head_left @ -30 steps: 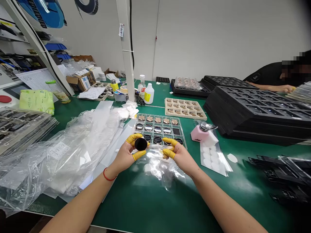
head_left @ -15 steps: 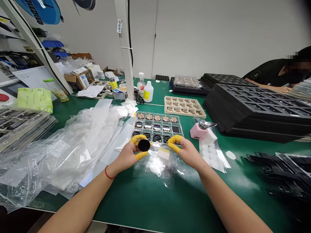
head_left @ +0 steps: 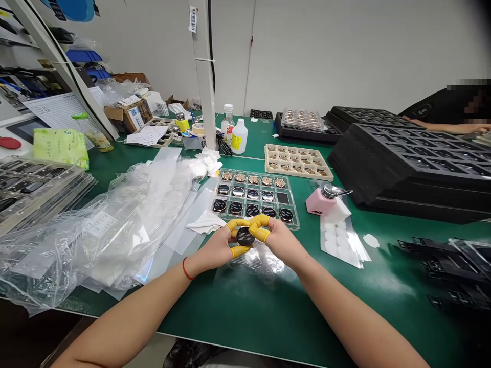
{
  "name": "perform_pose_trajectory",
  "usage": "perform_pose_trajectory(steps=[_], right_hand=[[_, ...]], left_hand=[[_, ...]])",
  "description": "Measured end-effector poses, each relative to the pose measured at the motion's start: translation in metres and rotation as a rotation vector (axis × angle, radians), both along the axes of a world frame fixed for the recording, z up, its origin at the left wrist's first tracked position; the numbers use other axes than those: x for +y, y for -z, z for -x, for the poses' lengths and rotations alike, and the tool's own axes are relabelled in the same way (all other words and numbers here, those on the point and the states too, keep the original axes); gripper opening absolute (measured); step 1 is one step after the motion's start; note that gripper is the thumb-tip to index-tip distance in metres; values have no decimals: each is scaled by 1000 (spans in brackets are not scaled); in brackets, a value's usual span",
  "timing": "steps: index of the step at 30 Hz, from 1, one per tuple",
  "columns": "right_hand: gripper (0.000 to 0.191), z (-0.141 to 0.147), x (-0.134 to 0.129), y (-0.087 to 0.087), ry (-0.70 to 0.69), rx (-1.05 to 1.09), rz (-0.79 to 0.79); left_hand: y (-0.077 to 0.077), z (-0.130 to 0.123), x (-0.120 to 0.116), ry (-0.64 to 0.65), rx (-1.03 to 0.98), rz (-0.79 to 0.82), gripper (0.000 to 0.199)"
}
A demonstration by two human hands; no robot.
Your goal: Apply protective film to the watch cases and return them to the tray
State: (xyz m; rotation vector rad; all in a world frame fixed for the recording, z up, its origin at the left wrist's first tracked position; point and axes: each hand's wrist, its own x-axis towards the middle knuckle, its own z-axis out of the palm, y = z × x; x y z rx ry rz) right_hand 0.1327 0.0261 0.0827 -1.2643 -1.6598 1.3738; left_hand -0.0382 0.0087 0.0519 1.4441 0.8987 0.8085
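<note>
My left hand (head_left: 219, 246), with yellow finger cots, grips a round black watch screen (head_left: 244, 237) by its edge between thumb and fingers. Small white print shows on its face. My right hand (head_left: 282, 244), also in yellow finger cots, pinches at the screen's upper right edge; whether it holds the screen itself or a film on it I cannot tell. Just beyond the hands lies a clear plastic tray (head_left: 295, 221) with rows of round watch parts, some rose-gold, some with black faces. Beneath the hands is a shiny clear plastic bag (head_left: 268, 261).
Right of the tray stand a pink pump bottle (head_left: 320, 202) and sheets of round white stickers (head_left: 333, 240). A beige tray (head_left: 326, 174) of watch parts lies behind, beside stacked black trays (head_left: 368, 179). Crumpled plastic bags (head_left: 95, 245) cover the left. A co-worker's arm (head_left: 441, 127) is at far right.
My right hand has come left to the watch screen, which my left hand still holds. The screen face was plain black and now shows white print. The view has shifted slightly.
</note>
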Motion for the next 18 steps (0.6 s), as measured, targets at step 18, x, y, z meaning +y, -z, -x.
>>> perform_pose_trajectory(steps=[18], right_hand=[[7, -1, -1, 1, 4, -130, -88]], left_hand=[[4, 1, 0, 19, 25, 25, 48]])
